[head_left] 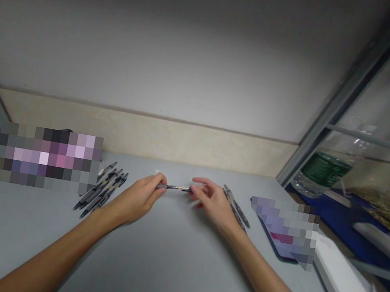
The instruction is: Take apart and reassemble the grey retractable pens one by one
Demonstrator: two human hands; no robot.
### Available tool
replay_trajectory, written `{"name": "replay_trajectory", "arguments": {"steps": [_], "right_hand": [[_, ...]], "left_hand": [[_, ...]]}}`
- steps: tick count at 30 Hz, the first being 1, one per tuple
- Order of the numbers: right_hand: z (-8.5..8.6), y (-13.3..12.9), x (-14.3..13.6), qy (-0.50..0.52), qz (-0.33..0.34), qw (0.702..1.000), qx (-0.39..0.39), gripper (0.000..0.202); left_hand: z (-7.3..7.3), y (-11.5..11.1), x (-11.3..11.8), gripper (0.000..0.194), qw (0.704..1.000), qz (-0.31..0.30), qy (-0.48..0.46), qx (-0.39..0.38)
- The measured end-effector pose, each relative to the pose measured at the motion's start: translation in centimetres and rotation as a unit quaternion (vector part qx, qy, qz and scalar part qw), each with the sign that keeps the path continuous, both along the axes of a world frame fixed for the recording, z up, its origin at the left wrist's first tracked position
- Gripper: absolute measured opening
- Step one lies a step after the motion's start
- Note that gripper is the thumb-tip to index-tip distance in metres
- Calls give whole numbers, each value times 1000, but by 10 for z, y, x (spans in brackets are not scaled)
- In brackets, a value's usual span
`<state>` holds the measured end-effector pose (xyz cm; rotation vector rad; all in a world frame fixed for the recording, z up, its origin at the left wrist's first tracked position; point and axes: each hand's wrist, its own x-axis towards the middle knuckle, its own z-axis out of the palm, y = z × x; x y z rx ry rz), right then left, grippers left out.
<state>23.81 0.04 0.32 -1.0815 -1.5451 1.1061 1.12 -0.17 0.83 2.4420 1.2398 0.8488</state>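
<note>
A slim pen (175,188) lies level between my two hands, raised over the table, with a grey-black end, a pale middle and a small yellowish band. My left hand (141,196) is closed, pinching its left end between thumb and fingers. At the dark right end, my right hand (213,204) has its thumb and fingertips around the pen, the fingers curved and partly blurred. Left of my left hand lies a bunch of several similar grey pens (101,192), side by side. A few more pens (237,207) lie just beyond my right wrist, partly hidden by it.
The grey table (144,267) meets a tiled wall strip at the back. A purple phone-like slab (271,223) and a white oblong device (344,280) with a cable lie at right. A bottle with a green label (327,169) stands beyond the metal frame. Blurred-out items fill the left back.
</note>
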Motion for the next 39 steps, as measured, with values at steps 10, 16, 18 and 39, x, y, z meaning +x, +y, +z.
{"name": "replay_trajectory", "arguments": {"steps": [10, 16, 18, 39], "right_hand": [[-4, 3, 3, 35, -9, 999, 37, 20], [-2, 3, 2, 66, -39, 995, 65, 31], [-2, 4, 4, 55, -41, 996, 57, 33], [0, 20, 33, 64, -112, 989, 72, 29]], "left_hand": [[-1, 6, 1, 32, 997, 9, -63, 34], [-3, 3, 4, 26, 984, 42, -151, -85], [-3, 4, 2, 24, 980, 30, -167, -99], [0, 19, -16, 34, 973, 135, -185, -27]]}}
